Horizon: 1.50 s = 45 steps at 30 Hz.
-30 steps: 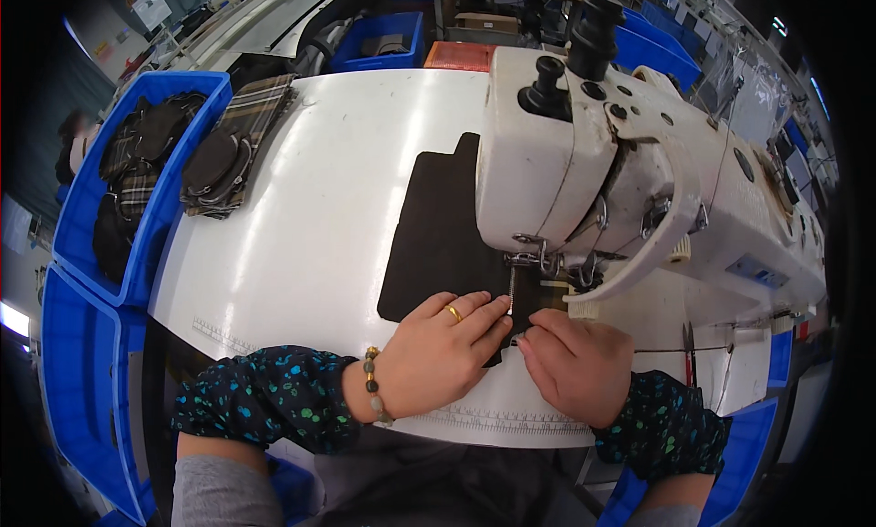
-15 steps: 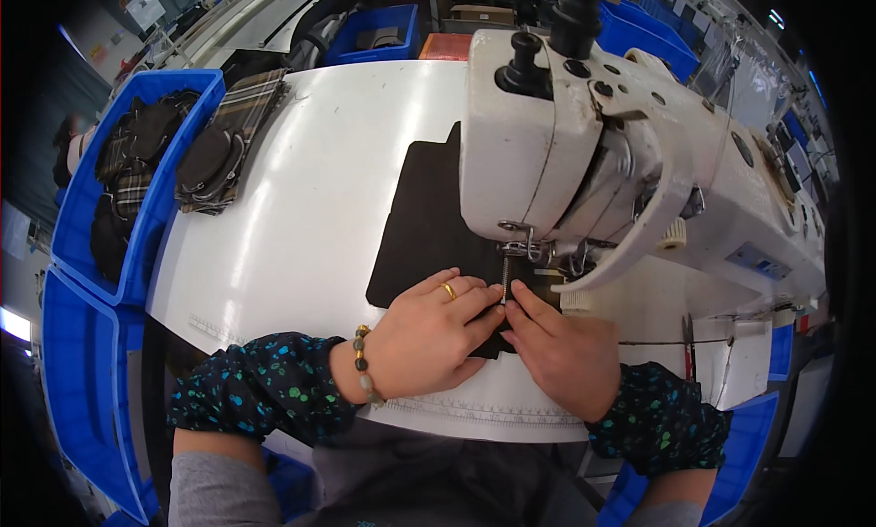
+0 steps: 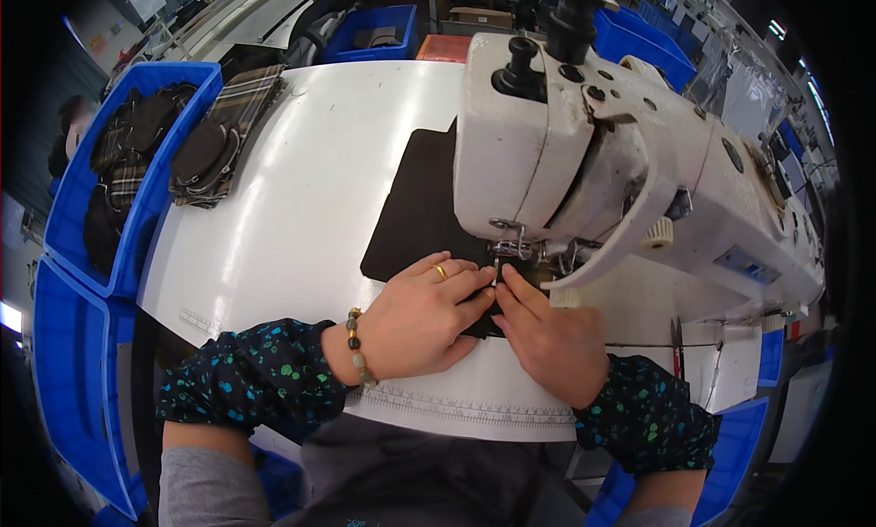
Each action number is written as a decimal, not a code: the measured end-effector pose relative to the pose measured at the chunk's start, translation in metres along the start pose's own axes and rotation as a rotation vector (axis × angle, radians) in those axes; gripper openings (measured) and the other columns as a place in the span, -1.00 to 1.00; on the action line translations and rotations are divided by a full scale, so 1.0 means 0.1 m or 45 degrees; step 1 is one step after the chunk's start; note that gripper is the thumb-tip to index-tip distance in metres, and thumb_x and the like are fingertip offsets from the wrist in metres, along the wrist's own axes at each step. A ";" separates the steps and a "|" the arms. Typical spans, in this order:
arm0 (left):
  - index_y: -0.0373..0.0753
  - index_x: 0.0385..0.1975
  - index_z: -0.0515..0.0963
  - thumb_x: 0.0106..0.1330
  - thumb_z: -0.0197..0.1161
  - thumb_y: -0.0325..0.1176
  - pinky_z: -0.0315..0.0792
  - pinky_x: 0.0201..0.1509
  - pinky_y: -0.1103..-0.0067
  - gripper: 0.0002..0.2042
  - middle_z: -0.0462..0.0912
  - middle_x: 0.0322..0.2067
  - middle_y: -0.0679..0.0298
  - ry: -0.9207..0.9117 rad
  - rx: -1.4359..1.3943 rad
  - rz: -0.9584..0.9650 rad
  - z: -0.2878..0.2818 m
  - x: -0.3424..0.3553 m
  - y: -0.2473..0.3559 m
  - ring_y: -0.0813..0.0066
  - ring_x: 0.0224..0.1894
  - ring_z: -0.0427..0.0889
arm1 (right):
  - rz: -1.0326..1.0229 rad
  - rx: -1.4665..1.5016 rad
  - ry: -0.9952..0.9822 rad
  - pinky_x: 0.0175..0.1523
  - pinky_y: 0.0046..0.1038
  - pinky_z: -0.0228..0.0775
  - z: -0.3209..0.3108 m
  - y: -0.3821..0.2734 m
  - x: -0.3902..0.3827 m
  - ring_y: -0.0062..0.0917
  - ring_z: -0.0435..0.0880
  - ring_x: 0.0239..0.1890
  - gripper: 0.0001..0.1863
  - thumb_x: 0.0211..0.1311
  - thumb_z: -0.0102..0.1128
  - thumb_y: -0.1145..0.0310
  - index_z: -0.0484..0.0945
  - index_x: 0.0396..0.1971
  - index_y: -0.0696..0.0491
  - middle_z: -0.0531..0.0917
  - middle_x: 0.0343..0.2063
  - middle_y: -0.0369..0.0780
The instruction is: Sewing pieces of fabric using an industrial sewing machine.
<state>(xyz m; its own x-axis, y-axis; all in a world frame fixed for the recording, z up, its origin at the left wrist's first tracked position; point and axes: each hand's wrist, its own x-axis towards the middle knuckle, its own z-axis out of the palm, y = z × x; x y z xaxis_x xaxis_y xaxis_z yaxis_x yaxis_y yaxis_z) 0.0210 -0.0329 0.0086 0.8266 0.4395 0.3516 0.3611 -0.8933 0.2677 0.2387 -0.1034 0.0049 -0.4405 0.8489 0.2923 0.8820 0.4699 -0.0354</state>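
Note:
A dark brown fabric piece (image 3: 409,212) lies under the white sewing machine (image 3: 511,153). A narrow zipper-like strip (image 3: 495,273) runs along it to the presser foot (image 3: 511,250). My left hand (image 3: 420,317) lies on the piece left of the strip, fingers extended and touching it, with a gold ring and beaded bracelet visible. My right hand (image 3: 547,335) rests right of the strip, index and middle fingers stretched toward the foot; its thumb is hidden.
Blue bins (image 3: 196,82) stand along the left, one holding fabric pouches. Folded plaid fabric (image 3: 242,103) lies beside them. Red-handled scissors (image 3: 677,349) lie right. A printed ruler (image 3: 456,404) edges the table. A person (image 3: 73,130) is at far left; more bins (image 3: 639,43) are behind.
Both hands and the fabric have moved forward toward the presser foot. My right hand has gone from curled fingers to extended ones. The whole view has shifted slightly.

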 end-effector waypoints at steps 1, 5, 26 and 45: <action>-0.31 -0.01 0.65 0.05 0.43 -0.28 0.40 0.38 0.27 -0.54 0.62 0.11 0.15 -0.023 0.003 -0.002 0.00 0.00 0.00 0.24 0.20 0.56 | 0.006 -0.034 -0.020 -0.49 -0.47 0.45 0.01 0.01 0.01 -0.60 0.74 -0.41 -0.62 0.23 0.40 0.25 0.67 0.02 0.05 0.68 0.15 -0.30; -0.31 0.02 0.64 0.06 0.43 -0.28 0.40 0.37 0.26 -0.52 0.59 0.16 0.13 -0.040 0.004 -0.004 -0.02 0.00 -0.01 0.22 0.23 0.54 | 0.016 -0.028 -0.009 -0.49 -0.45 0.44 0.04 0.03 0.02 -0.62 0.74 -0.31 -0.62 0.25 0.38 0.23 0.67 0.03 0.03 0.68 0.16 -0.34; -0.28 0.09 0.62 0.13 0.38 -0.31 0.35 0.36 0.25 -0.53 0.56 0.00 0.20 0.008 0.072 -0.094 0.04 0.02 -0.01 0.19 0.21 0.52 | 0.095 0.109 0.005 -0.19 -0.39 0.65 0.05 0.08 0.07 -0.42 0.78 -0.16 -0.64 0.21 0.42 0.36 0.68 0.00 0.10 0.73 0.03 -0.24; -0.26 0.10 0.63 0.21 0.34 -0.30 0.37 0.34 0.21 -0.56 0.59 0.02 0.23 0.055 0.215 -0.096 0.10 0.00 0.01 0.24 0.21 0.54 | 0.556 1.267 0.065 -0.25 -0.35 0.56 0.04 0.24 0.12 -0.36 0.73 -0.33 -0.74 0.28 0.34 0.40 0.70 -0.04 0.09 0.70 -0.33 -0.18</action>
<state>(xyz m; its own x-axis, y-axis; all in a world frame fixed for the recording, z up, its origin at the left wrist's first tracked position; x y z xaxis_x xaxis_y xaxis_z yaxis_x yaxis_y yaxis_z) 0.0252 -0.0348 0.0000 0.7766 0.5059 0.3754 0.4914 -0.8594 0.1417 0.2541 -0.0808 0.0036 -0.0944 0.9900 0.1051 0.4199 0.1353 -0.8974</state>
